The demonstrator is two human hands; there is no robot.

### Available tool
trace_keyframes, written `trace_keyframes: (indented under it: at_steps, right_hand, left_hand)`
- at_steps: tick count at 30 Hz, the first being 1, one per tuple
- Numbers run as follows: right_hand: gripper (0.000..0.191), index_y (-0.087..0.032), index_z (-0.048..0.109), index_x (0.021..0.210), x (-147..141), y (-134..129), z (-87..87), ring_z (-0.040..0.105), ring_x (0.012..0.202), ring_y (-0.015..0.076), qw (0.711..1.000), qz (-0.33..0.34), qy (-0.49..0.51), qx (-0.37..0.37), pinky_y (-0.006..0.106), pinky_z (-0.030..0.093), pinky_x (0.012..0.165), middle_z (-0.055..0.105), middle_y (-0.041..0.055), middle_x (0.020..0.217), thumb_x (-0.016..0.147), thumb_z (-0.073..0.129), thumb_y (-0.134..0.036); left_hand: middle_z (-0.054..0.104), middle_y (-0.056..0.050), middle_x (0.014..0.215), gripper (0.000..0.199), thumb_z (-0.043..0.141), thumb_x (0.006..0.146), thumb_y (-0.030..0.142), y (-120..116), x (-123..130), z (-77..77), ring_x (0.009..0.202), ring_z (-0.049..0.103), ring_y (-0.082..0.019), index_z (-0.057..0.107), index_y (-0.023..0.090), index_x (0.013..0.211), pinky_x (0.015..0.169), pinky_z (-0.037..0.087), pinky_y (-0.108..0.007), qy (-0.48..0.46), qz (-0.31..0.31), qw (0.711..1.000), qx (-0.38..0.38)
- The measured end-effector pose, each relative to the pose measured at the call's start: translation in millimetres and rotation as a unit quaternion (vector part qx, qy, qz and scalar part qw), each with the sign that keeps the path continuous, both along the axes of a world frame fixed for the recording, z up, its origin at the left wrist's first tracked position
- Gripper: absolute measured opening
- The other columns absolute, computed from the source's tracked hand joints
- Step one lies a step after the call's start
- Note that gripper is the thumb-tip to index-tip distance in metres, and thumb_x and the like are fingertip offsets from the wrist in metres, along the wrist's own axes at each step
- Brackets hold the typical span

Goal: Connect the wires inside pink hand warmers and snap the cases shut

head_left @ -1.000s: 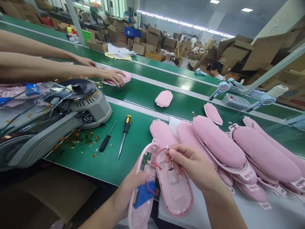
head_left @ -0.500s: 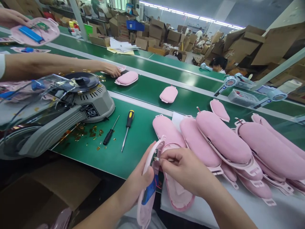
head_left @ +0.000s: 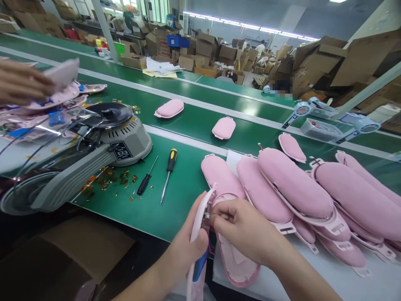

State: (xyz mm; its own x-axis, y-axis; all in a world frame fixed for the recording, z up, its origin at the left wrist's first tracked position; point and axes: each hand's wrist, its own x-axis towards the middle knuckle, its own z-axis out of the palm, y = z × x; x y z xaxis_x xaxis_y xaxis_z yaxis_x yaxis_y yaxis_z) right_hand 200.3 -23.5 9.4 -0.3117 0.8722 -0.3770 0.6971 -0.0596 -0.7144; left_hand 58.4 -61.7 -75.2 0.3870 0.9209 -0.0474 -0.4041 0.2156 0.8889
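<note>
My left hand (head_left: 184,246) is wrapped round a pink plastic shell (head_left: 200,211) that stands on edge, its inner side facing right. Inside the shell sit a blue battery (head_left: 199,265) and a circuit board seen almost edge-on. My right hand (head_left: 247,228) pinches at a small white connector (head_left: 206,215) against the board; the fingers partly hide it. Below the right hand lies an opened pink padded cover (head_left: 239,269), hollow side up, partly covered by the wrist. Closed pink padded cases (head_left: 296,182) are piled to the right.
A grey tape dispenser (head_left: 131,140) stands at left, with scraps of amber tape (head_left: 122,177) beside it. Two screwdrivers (head_left: 169,171) lie on the green bench. Behind runs a green belt carrying pink cases (head_left: 224,127). A co-worker's blurred hand (head_left: 25,81) is at far left.
The co-worker's arm has drawn back from the belt to the left, leaving a pink case there. My hands keep their hold, with the shell turned slightly more edge-on.
</note>
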Motion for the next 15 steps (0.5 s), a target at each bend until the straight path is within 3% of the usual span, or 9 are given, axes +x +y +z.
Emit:
trace_keyframes:
  at_steps: [5,8,10,12,13,14,15]
  right_hand:
    - [0.022,-0.019,0.038,0.054,-7.9,2.2,8.1,0.035,0.051,0.0088,0.998,-0.003,-0.053,0.023,0.024,0.024,0.045,0.042,-0.0070,0.052,0.071,0.046,-0.007]
    - [0.021,-0.021,0.050,0.060,-3.4,-7.5,2.9,0.044,0.053,0.0111,0.992,-0.023,-0.066,0.104,0.024,0.029,0.049,0.053,-0.0051,0.058,0.079,0.048,-0.013]
    - [0.014,-0.024,0.062,0.082,6.6,-26.5,-15.1,0.056,0.067,0.0157,0.967,-0.101,-0.058,0.225,0.026,0.039,0.059,0.065,-0.0011,0.078,0.088,0.049,-0.026]
    - [0.030,-0.024,0.060,0.105,19.0,-52.2,-45.6,0.060,0.087,0.0234,0.903,-0.221,-0.092,0.358,0.033,0.044,0.073,0.065,0.0055,0.101,0.090,0.048,-0.048]
    - [0.041,-0.022,0.058,0.109,24.7,-65.3,-63.0,0.060,0.093,0.0271,0.873,-0.275,-0.127,0.383,0.037,0.045,0.077,0.064,0.0093,0.106,0.089,0.047,-0.056]
    - [0.052,-0.019,0.055,0.114,29.2,-77.4,-79.8,0.060,0.093,0.0292,0.861,-0.303,-0.142,0.383,0.039,0.045,0.079,0.063,0.0124,0.108,0.088,0.044,-0.062]
    - [0.058,-0.017,0.054,0.117,32.1,-87.9,-94.2,0.062,0.091,0.0296,0.867,-0.310,-0.132,0.367,0.040,0.046,0.079,0.064,0.0131,0.106,0.087,0.041,-0.065]
  left_hand:
    - [0.023,-0.007,0.157,0.094,0.063,0.077,0.058,0.2,3.4,12.4,0.141,0.027,-0.029,0.013,0.028,0.150,0.116,0.027,-0.039,0.034,-0.014,0.999,-0.006]
    - [0.039,-0.009,0.149,0.087,0.068,0.077,0.051,8.5,3.2,19.0,0.138,0.034,-0.030,0.025,0.026,0.148,0.116,0.026,-0.042,-0.003,-0.003,0.998,-0.063]
    - [0.054,-0.010,0.138,0.083,0.071,0.075,0.048,15.3,1.3,16.1,0.132,0.043,-0.033,0.034,0.025,0.145,0.113,0.031,-0.044,-0.039,0.003,0.994,-0.105]
    - [0.065,-0.010,0.122,0.079,0.075,0.072,0.043,20.5,-2.2,8.9,0.121,0.054,-0.034,0.042,0.023,0.141,0.107,0.039,-0.044,-0.058,0.012,0.989,-0.136]
    - [0.069,-0.010,0.114,0.077,0.076,0.071,0.041,22.0,-4.5,5.1,0.115,0.059,-0.033,0.045,0.022,0.138,0.103,0.043,-0.043,-0.060,0.015,0.987,-0.147]
    - [0.072,-0.009,0.107,0.074,0.076,0.070,0.039,22.5,-6.8,2.1,0.108,0.063,-0.033,0.048,0.020,0.136,0.098,0.046,-0.042,-0.058,0.012,0.986,-0.158]
    - [0.074,-0.009,0.100,0.073,0.076,0.070,0.038,22.3,-9.0,0.4,0.102,0.066,-0.033,0.049,0.019,0.135,0.093,0.049,-0.042,-0.058,0.000,0.984,-0.170]
